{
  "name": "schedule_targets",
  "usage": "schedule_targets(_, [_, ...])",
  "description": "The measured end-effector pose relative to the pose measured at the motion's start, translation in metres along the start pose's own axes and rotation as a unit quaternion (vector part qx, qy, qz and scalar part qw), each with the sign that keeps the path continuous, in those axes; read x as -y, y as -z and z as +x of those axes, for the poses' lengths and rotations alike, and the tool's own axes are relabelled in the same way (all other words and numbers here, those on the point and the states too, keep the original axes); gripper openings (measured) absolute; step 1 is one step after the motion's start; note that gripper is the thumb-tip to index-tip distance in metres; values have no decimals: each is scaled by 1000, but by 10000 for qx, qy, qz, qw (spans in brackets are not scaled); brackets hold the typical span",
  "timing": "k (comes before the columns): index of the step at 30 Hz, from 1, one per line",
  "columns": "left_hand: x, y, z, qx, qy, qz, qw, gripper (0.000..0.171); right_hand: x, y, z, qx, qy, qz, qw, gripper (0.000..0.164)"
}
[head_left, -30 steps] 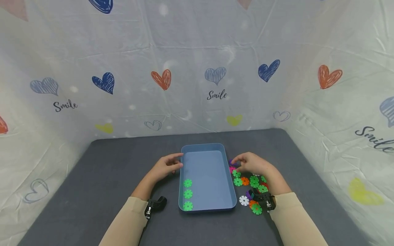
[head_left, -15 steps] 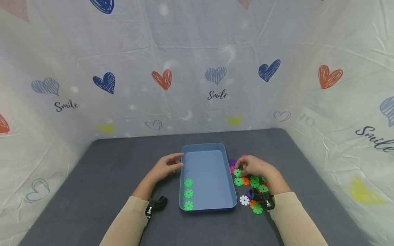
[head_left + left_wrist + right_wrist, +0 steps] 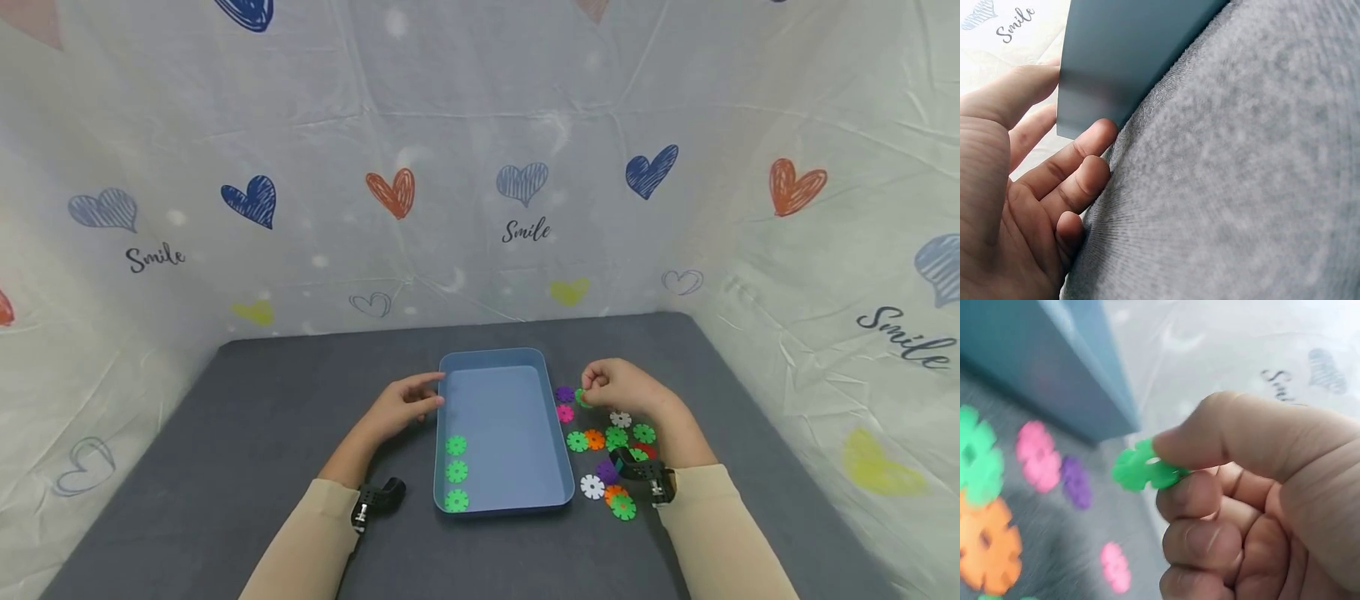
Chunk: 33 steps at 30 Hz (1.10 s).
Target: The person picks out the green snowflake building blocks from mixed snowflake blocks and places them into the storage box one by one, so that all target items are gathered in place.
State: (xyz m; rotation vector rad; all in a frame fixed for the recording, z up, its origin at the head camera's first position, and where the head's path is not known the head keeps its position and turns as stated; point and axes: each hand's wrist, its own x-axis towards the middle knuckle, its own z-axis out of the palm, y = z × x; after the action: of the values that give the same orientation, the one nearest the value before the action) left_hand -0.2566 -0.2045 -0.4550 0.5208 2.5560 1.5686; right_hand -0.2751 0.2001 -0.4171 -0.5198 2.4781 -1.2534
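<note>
A green snowflake disc (image 3: 1147,467) is pinched between the thumb and index finger of my right hand (image 3: 626,388), lifted above the loose discs right of the tray. In the head view only a sliver of that disc shows below the fingertips. My left hand (image 3: 401,407) touches the left rim of the blue tray (image 3: 492,358), its fingers loosely bent. Seen from the left wrist, the fingertips lie against the tray's outer wall (image 3: 1104,69). Inside the tray, a green disc (image 3: 456,445), another green disc (image 3: 457,472) and a third green disc (image 3: 456,500) form a column along the left side.
Beside the tray's right wall lie a purple disc (image 3: 565,394), a pink disc (image 3: 565,413), an orange disc (image 3: 595,439) and a white disc (image 3: 592,487), among several more. A grey cloth (image 3: 300,417) covers the table. A printed white curtain (image 3: 465,125) stands behind.
My right hand has picked up a green disc from the loose pieces and raised it slightly away from me, uncovering a white disc beneath. My left hand stays at the rim.
</note>
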Motion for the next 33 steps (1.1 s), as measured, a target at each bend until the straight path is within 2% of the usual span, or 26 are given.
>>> schedule_targets(7, [3, 0, 0, -34, 45, 72, 10000, 53, 33, 1, 0, -93, 266, 311, 9991, 34])
schedule_targets(16, [5, -2, 2, -113, 2, 31, 9999, 53, 74, -15, 5, -313, 581, 680, 9955, 31])
schedule_targets(21, [5, -3, 2, -92, -62, -14, 9999, 51, 89, -36, 14, -324, 756, 1046, 9911, 35])
schedule_targets(27, [4, -2, 3, -115, 70, 48, 9999, 52, 100, -73, 30, -378, 872, 1098, 9894, 33])
schedule_targets(33, [3, -3, 2, -60, 13, -25, 10000, 51, 103, -113, 43, -384, 620, 480, 9962, 30])
